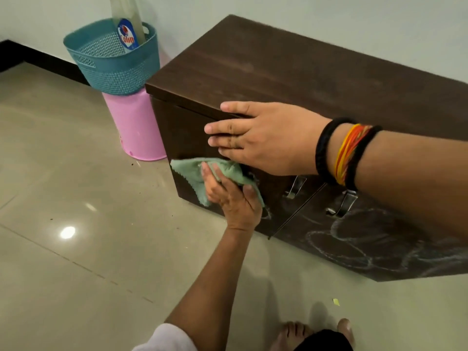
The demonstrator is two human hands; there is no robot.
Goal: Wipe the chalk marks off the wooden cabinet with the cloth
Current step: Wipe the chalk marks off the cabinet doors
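Note:
A low dark wooden cabinet (291,69) stands against the wall. White chalk marks (354,247) loop across its right door, and fainter ones show low on the left door. My left hand (233,196) presses a light green cloth (197,173) against the left door's front. My right hand (263,138), fingers flat and together, rests on the cabinet's top front edge above the cloth, holding nothing. Black and coloured bands circle that wrist.
A teal perforated basket (111,59) holding a spray bottle (128,31) sits on a pink bucket (136,127) left of the cabinet. Two metal door handles (295,187) stick out. Glossy tiled floor (76,224) lies in front; my bare feet (293,335) are at the bottom.

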